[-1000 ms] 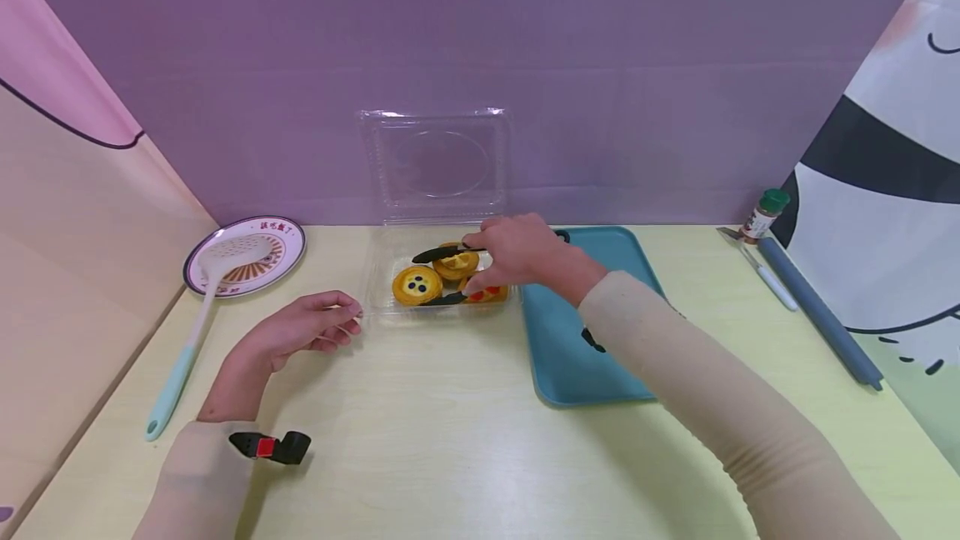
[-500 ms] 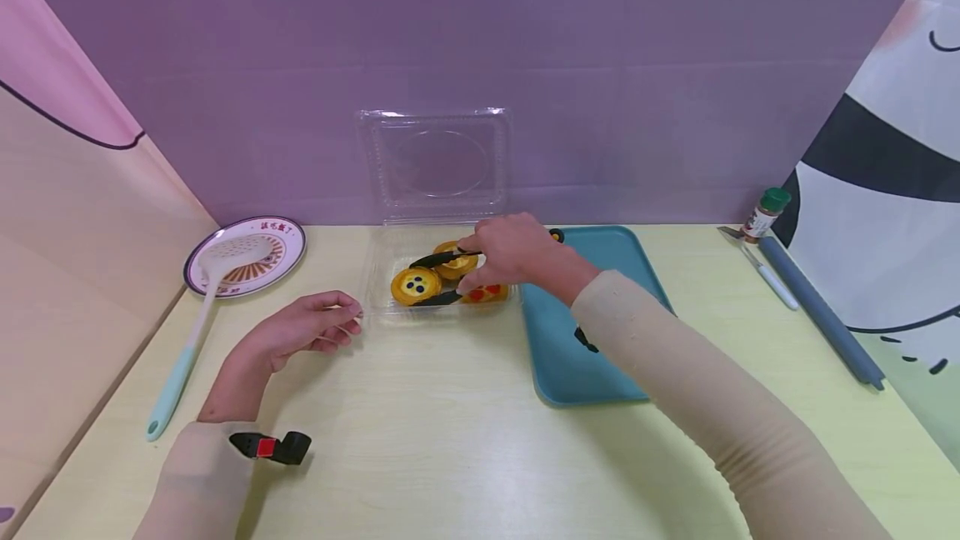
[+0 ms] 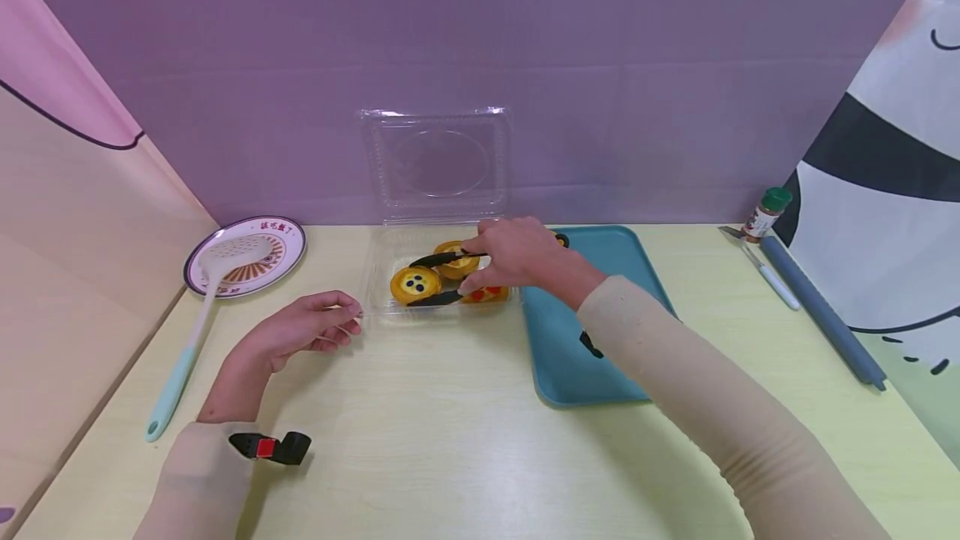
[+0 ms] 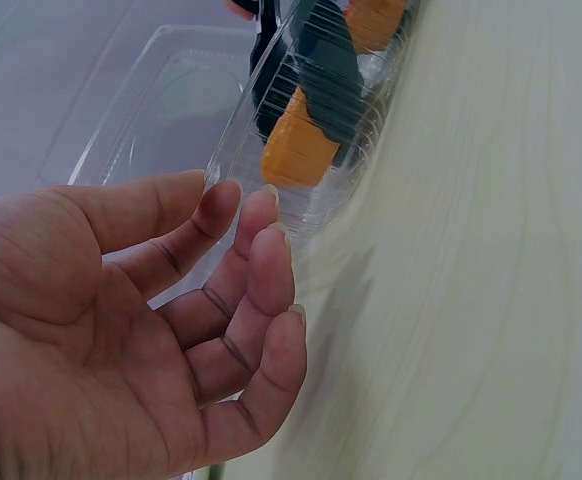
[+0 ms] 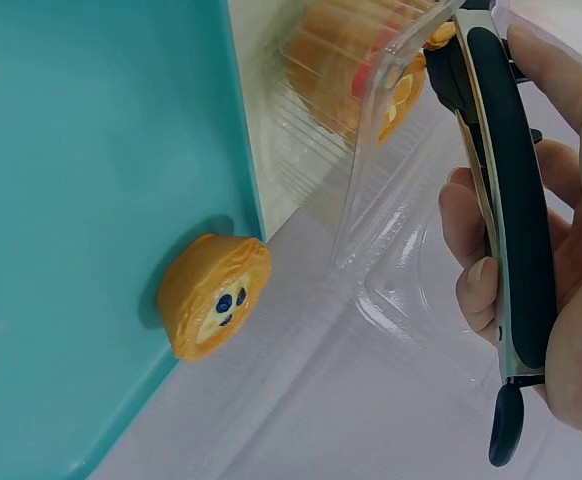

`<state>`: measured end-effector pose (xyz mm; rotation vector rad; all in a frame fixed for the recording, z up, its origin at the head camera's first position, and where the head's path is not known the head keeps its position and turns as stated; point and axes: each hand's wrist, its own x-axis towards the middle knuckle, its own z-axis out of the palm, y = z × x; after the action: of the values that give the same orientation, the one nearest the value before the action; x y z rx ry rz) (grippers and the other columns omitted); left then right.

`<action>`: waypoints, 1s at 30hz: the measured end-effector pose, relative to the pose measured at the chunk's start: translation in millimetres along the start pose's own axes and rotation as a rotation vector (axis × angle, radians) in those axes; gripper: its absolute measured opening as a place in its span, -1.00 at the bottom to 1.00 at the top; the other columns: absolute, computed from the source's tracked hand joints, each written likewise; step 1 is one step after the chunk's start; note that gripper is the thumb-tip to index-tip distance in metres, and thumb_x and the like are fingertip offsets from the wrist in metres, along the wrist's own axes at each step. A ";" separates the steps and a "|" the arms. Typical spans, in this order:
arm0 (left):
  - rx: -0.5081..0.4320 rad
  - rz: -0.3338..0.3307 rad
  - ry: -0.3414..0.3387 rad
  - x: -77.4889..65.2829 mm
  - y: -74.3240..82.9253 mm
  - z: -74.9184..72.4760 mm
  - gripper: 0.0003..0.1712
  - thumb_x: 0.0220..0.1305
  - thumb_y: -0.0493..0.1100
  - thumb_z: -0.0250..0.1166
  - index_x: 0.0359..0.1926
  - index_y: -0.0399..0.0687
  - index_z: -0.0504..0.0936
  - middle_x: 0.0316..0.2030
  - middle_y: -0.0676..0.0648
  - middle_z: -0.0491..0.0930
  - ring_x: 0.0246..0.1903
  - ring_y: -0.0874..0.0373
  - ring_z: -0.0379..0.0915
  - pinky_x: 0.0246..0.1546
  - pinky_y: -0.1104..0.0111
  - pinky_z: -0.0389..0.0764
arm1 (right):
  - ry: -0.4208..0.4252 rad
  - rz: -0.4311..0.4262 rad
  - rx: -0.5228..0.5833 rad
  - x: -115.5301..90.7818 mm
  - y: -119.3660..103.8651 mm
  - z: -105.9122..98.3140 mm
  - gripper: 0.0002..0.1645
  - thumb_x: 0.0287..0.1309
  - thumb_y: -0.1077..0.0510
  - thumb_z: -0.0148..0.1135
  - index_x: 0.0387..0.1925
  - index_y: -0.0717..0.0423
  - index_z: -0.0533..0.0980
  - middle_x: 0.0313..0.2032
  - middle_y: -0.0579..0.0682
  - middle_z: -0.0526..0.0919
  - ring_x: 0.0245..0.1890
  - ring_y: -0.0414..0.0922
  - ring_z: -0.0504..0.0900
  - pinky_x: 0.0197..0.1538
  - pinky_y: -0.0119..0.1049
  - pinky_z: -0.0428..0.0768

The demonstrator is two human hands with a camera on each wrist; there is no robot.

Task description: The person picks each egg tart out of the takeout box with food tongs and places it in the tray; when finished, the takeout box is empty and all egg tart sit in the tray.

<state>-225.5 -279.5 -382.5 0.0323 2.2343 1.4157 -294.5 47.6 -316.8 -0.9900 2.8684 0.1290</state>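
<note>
My right hand (image 3: 517,252) grips black-handled tongs (image 5: 511,200) reaching into an open clear plastic container (image 3: 378,273). The tongs' two black tips lie on either side of a blueberry-topped egg tart (image 3: 415,283); whether they press it, I cannot tell. Behind that tart sits a second tart (image 3: 457,261), and a pastry with red topping (image 3: 487,294) lies at the right, partly hidden by my right hand. At the container's front left corner, my left hand (image 4: 161,310) pinches the rim between thumb and forefinger, the other fingers loosely bent.
A blue tray (image 3: 555,357) adjoins the container's right side; one blueberry tart (image 5: 214,297) rests in it. At left, a slotted turner (image 3: 191,332) lies across a patterned plate (image 3: 288,252). A spice jar (image 3: 765,213), small knife (image 3: 772,282) and dark roll (image 3: 821,311) lie far right.
The tongs' tips have shifted slightly left, along both sides of the blueberry tart, which has edged left. My left hand has stayed put at the container's corner.
</note>
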 end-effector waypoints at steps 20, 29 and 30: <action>0.016 0.010 0.005 1.7 -3.2 0.1 -0.58 0.52 0.00 0.10 0.12 -0.28 0.43 -0.22 0.01 0.64 -0.24 0.17 0.55 -0.15 0.32 0.61 | 0.101 0.005 0.008 -12.8 7.1 -4.0 -0.15 0.15 -0.54 0.13 0.37 -0.28 0.43 0.05 -0.07 0.60 -0.44 -0.12 0.55 -0.44 -0.29 0.45; 0.021 0.010 0.003 0.9 -2.3 0.1 -0.59 0.53 -0.02 0.09 0.13 -0.28 0.44 -0.19 -0.02 0.64 -0.22 0.13 0.55 -0.14 0.31 0.61 | 0.157 0.023 0.002 -25.6 12.4 -12.9 -0.12 0.13 -0.55 0.15 0.38 -0.26 0.42 0.11 -0.04 0.59 -0.33 -0.12 0.62 -0.37 -0.26 0.54; 0.021 0.011 0.003 0.8 -2.3 0.1 -0.60 0.53 -0.03 0.08 0.13 -0.27 0.44 -0.19 -0.03 0.64 -0.22 0.13 0.55 -0.14 0.31 0.62 | 0.161 0.029 0.004 -27.2 13.5 -13.9 -0.11 0.12 -0.55 0.15 0.38 -0.26 0.42 0.14 -0.05 0.58 -0.28 -0.12 0.63 -0.35 -0.26 0.55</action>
<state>-225.6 -280.3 -384.9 0.0495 2.2549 1.3993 -282.5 73.1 -299.0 -1.0020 3.0278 0.0481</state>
